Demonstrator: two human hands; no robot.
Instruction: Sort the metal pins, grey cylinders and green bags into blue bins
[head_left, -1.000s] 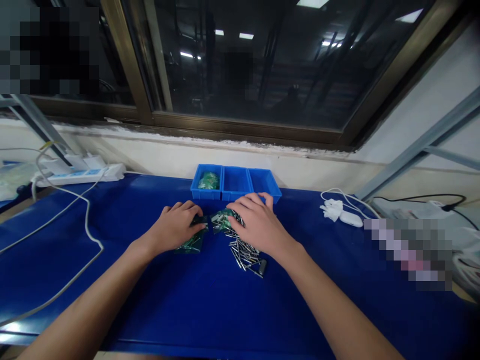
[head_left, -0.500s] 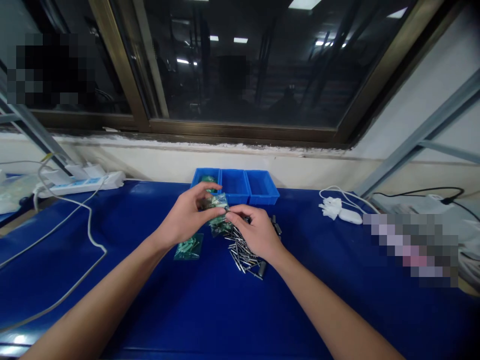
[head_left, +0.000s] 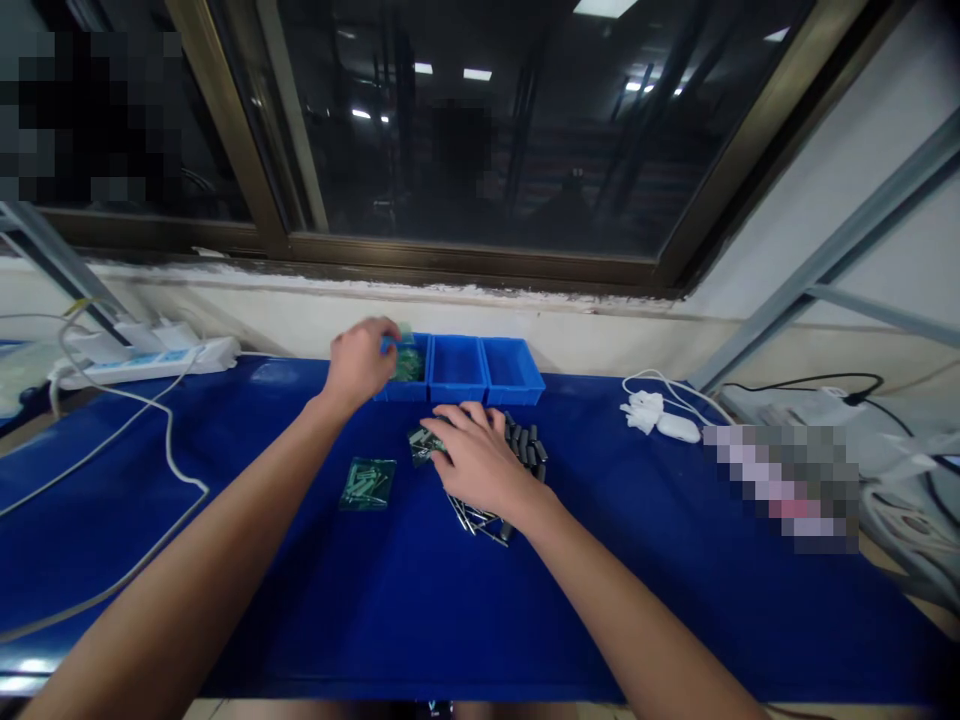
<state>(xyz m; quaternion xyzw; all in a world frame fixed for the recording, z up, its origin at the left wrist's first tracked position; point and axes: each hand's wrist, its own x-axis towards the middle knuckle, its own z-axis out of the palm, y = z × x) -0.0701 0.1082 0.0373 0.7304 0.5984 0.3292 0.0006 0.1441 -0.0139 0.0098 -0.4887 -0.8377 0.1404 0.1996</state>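
A small green circuit board [head_left: 406, 338] is pinched in the fingertips of the left hand [head_left: 358, 362], which is closed on it above the leftmost of three joined blue bins [head_left: 456, 370]; the board's facing and long axis cannot be told through the blur. More green boards are seen inside that left bin, while the middle and right compartments show only blue walls. Nearer the person, the right hand [head_left: 474, 462] is laid palm-down with fingers spread on a heap of metal pins [head_left: 480, 518] and dark cylindrical parts [head_left: 526, 446], and nothing is clamped in it. A second green board [head_left: 421, 442] is touched by its fingertips. A further board [head_left: 367, 483], loaded with pale pins, lies flat by itself just left of the heap, its long side running roughly away from the person. All is set on a deep blue table cover [head_left: 375, 600]. A white power strip [head_left: 142, 362] with trailing grey cable is placed at the far left, and a white glove and cord [head_left: 660, 415] at the right. The bench is backed by a pale wall and a dark, bronze-framed window [head_left: 465, 130] in which ceiling lights are reflected.
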